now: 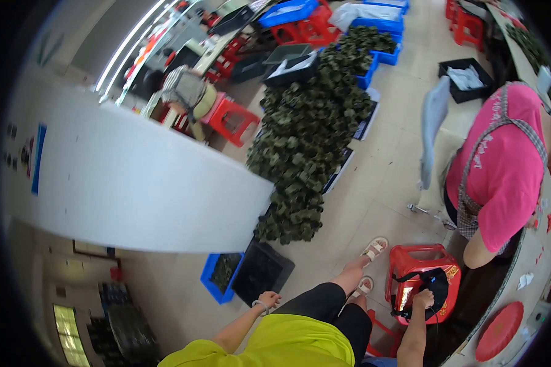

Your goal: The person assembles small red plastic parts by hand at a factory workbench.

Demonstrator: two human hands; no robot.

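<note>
My right hand [423, 298] is closed on a black bag [436, 282] with straps, which lies on a red plastic stool [415, 252] with gold decoration. Its fingers are partly hidden from above. My left hand [269, 300] hangs beside my shorts with the fingers loosely bent and nothing visible in it. A bracelet circles that wrist. Closest to this hand is a black plastic crate [264, 273], and a blue crate [221, 295] holding dark green pieces stands against it.
A long heap of dark green pieces [306, 140] covers the floor ahead, beside a white partition [165, 183]. A person in pink [502, 153] sits at the right-hand worktable, where a red round tray [499, 330] lies. Another person [187, 92] sits far left.
</note>
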